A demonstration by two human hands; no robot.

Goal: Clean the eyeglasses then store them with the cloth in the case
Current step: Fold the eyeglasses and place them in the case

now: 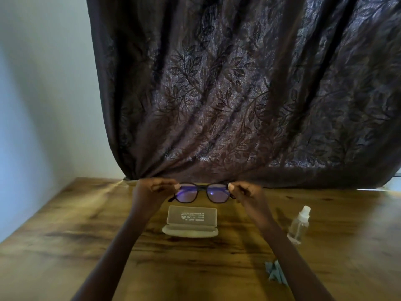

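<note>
Both hands, left (pixel 152 189) and right (pixel 245 192), pinch the glasses (pixel 202 193) by the hinges (fingers best kept off the lenses) above the open case (pixel 191 222).

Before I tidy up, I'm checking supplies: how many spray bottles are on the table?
1: a clear spray bottle stands right of the open case. The arms could hide others.

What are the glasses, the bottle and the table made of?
Glasses: dark, matte frame, likely plastic; lenses show a purple sheen, probably a coating.
Bottle: see-through, so clear plastic or glass; I can't tell which. Its cap is whitish.
Table: brown wood grain with a soft shine; real wood or printed laminate.
</note>
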